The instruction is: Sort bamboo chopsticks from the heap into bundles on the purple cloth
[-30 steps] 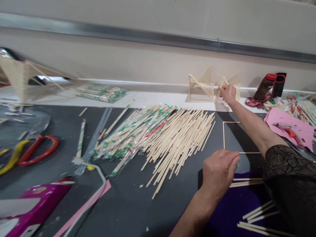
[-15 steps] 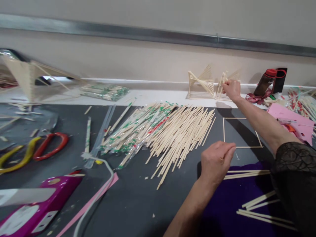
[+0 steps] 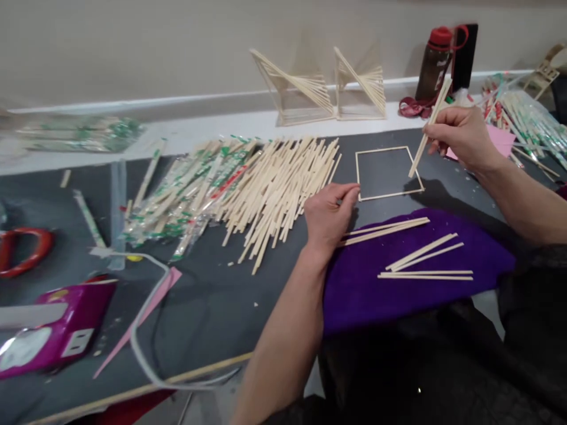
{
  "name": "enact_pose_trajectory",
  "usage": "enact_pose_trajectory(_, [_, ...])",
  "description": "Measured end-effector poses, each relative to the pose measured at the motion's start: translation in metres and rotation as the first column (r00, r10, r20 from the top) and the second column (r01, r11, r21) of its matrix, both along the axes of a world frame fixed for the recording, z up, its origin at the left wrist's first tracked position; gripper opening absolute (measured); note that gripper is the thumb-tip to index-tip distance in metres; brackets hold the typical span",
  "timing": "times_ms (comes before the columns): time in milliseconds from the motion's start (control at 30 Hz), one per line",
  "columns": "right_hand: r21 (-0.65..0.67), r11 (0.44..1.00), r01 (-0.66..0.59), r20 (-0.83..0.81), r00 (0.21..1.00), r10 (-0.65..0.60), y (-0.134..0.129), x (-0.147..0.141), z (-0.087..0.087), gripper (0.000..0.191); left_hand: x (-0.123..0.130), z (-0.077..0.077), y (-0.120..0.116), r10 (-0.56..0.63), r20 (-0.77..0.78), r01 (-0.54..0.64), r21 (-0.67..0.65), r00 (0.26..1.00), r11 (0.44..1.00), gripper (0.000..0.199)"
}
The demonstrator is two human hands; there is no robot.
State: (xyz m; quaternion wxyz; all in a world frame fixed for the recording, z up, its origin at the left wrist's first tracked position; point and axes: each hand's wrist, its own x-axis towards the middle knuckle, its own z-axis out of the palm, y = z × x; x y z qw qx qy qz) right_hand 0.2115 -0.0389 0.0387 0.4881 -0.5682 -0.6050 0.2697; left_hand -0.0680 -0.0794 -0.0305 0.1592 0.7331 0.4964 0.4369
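Note:
My right hand is closed around a few wooden chopsticks, held tilted above the right side of a flat square frame of sticks. My left hand is closed in a pinch by the frame's near left corner; whatever its fingertips hold, if anything, I cannot make out. Several loose chopsticks lie in small groups on a purple cloth before me. Left of the frame spreads a heap of bare chopsticks.
Two twisted stick structures stand by the wall, with a red-capped bottle to their right. Wrapped chopsticks lie beside the heap. At left are a magenta glue gun pack-like object, red-handled scissors and a white cable.
My right hand has come back from beside the structures at the wall, bringing the chopsticks over the square frame. My left hand stays closed near the frame's corner. The view has shifted right and down.

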Motion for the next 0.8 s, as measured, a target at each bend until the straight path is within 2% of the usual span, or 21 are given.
enact_pose_trajectory(133, [0.005, 1.0, 0.002, -0.168, 0.986, -0.001, -0.029, 0.007, -0.014, 0.017, 0.004, -0.001, 0.0, 0.005, -0.013, -0.005, -0.018, 1.0, 1.0, 0.016])
enact_pose_trajectory(300, [-0.059, 0.998, 0.012, -0.3, 0.953, -0.029, -0.043, 0.01, -0.031, 0.023, 0.001, 0.01, -0.009, -0.1, 0.009, 0.1, -0.148, 0.995, 0.984, 0.022])
enact_pose_trajectory(400, [-0.055, 0.998, -0.004, -0.341, 0.94, -0.015, -0.046, 0.009, -0.037, 0.023, 0.0, 0.019, -0.025, -0.207, -0.169, 0.181, -0.16, 0.964, 0.97, 0.03])
enact_pose_trajectory(467, [-0.056, 0.998, -0.027, -0.353, 0.936, 0.006, -0.047, 0.008, -0.04, 0.023, 0.005, 0.021, -0.038, -0.253, -0.37, 0.213, -0.147, 0.894, 0.966, 0.039])
enact_pose_trajectory(533, [-0.061, 0.997, -0.055, -0.356, 0.934, 0.03, -0.048, 0.007, -0.044, 0.023, 0.014, 0.02, -0.051, -0.267, -0.565, 0.22, -0.152, 0.78, 0.964, 0.04])
enact_pose_trajectory(600, [-0.057, 0.995, -0.083, -0.352, 0.934, 0.058, -0.049, 0.006, -0.048, 0.021, 0.024, 0.014, -0.059, -0.264, -0.689, 0.19, -0.183, 0.675, 0.965, 0.038])
enact_pose_trajectory(633, [-0.053, 0.994, -0.097, -0.349, 0.934, 0.073, -0.049, 0.005, -0.049, 0.02, 0.028, 0.01, -0.061, -0.252, -0.717, 0.161, -0.194, 0.65, 0.968, 0.039])
enact_pose_trajectory(700, [-0.041, 0.991, -0.128, -0.341, 0.934, 0.106, -0.051, 0.003, -0.052, 0.016, 0.032, 0.003, -0.061, -0.225, -0.712, 0.114, -0.201, 0.665, 0.973, 0.041])
enact_pose_trajectory(800, [-0.027, 0.987, -0.16, -0.343, 0.929, 0.142, -0.053, 0.002, -0.054, 0.014, 0.029, -0.005, -0.055, -0.221, -0.566, 0.111, -0.222, 0.795, 0.969, 0.038])
